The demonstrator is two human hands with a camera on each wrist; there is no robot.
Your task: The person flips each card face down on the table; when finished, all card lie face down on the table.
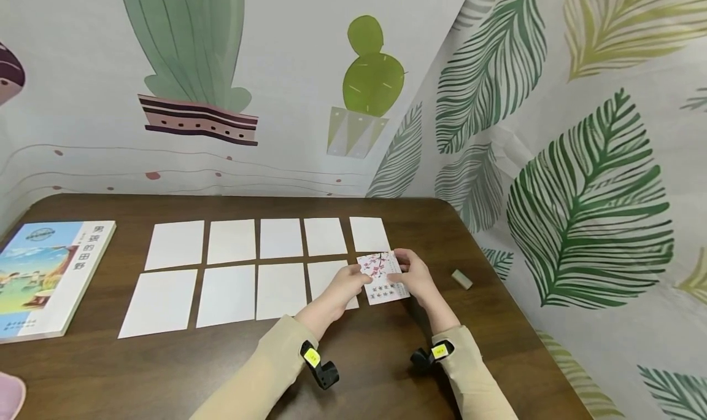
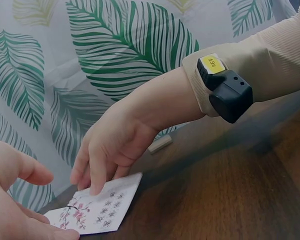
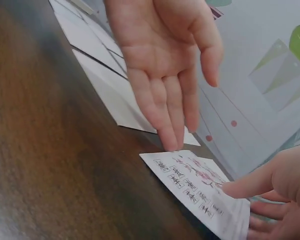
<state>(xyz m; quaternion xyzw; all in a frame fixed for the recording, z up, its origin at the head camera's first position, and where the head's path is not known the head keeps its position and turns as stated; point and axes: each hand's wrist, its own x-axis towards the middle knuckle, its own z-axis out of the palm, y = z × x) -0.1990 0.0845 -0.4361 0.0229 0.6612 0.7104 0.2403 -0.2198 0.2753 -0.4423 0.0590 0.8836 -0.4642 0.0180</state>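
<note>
A white card printed with pink blossoms and Chinese characters lies at the right end of the near row of cards. My right hand holds its right side, thumb on the printed face and fingers at the edge, as the right wrist view shows. From the other side my left hand reaches in; its fingers are straight, with the tips right at the card's edge and the thumb lifted apart. Under the left hand is a blank white card, partly hidden.
Several blank white cards lie in two rows on the brown table. A picture-covered book is at the left, with a pink object in the near left corner. A small eraser-like block lies right of the right hand.
</note>
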